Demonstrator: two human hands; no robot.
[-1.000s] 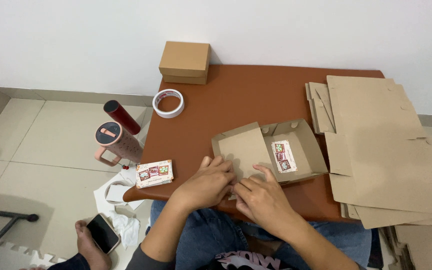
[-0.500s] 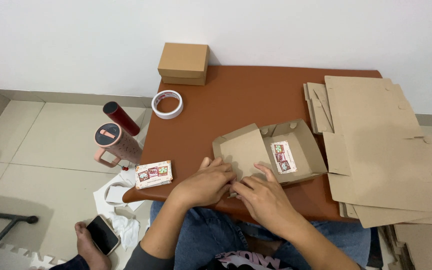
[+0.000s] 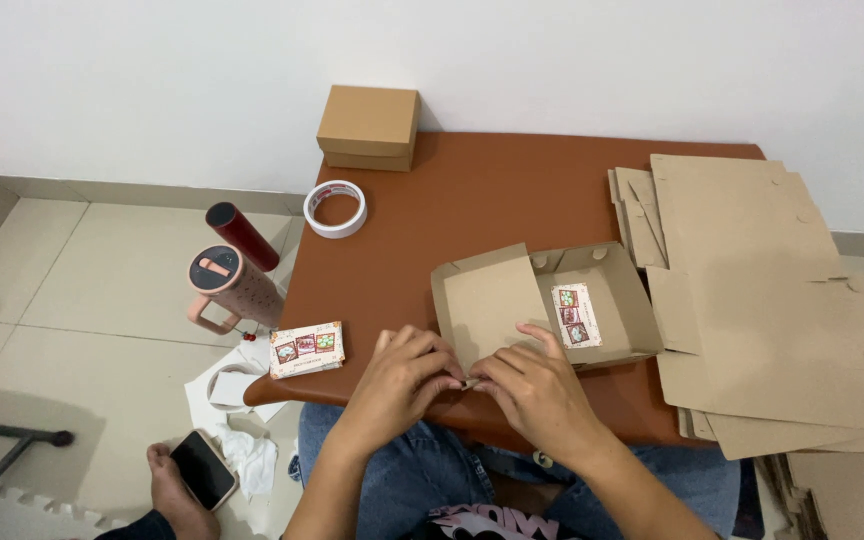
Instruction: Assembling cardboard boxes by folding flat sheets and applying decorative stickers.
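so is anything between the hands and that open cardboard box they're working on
Nothing visible is in the way. The left hand and right hand already meet at the near edge of the open cardboard box, fingers pinching something small there. The sticker sheet lies apart to the left on the table.

Both hands [image 3: 472, 385] at cardboard box [image 3: 542, 305] flap

Open box [image 3: 512, 300] – matt brown cardboard; table [image 3: 432, 230] – smooth, slightly glossy reddish-brown; tape roll [image 3: 336, 209] – glossy.

Open brown carton [image 3: 552, 305], colourful label [image 3: 572, 314] inside; closed box [image 3: 369, 127] behind
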